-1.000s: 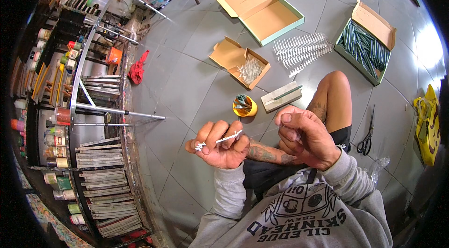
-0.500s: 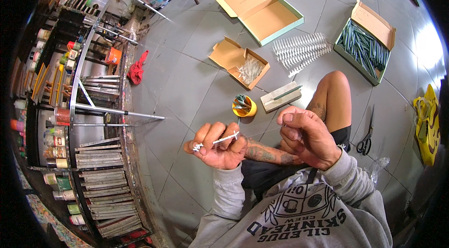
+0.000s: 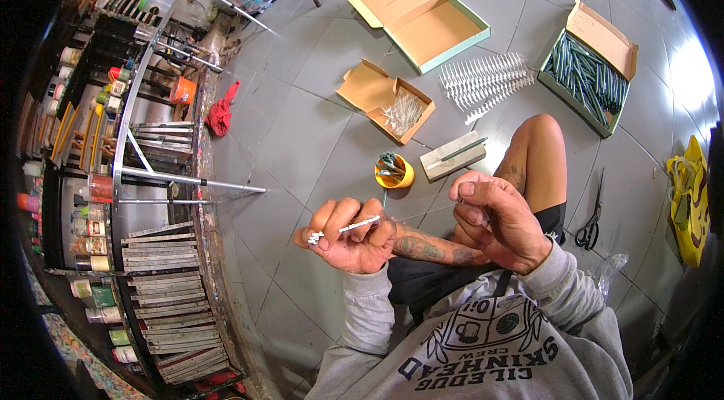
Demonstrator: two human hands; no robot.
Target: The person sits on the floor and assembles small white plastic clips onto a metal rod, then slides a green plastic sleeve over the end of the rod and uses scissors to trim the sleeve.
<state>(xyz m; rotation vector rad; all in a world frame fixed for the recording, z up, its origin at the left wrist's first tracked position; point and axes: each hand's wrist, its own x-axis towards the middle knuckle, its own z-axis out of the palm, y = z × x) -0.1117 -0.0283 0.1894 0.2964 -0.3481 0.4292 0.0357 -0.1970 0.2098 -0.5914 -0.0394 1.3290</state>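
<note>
My left hand (image 3: 348,234) grips a thin white stick (image 3: 343,229) with a ribbed white end that points left. My right hand (image 3: 494,217) is held up beside it with thumb and fingers pinched; a fine thread seems to run from it toward the stick, but I cannot tell for sure. Just beyond my hands a small yellow cup (image 3: 394,170) of tools stands on the grey tiled floor, next to a pale block (image 3: 452,156) with a green stick lying on it.
A small open carton (image 3: 386,95) holds clear thin pieces. A row of white sticks (image 3: 485,80) lies on the floor. An open box (image 3: 592,72) of green sticks is at right, a large empty box (image 3: 422,12) beyond. Scissors (image 3: 589,220) lie right of my knee. Shelves (image 3: 113,196) fill the left.
The white stick in my left hand has tilted slightly; both hands stay in about the same place.
</note>
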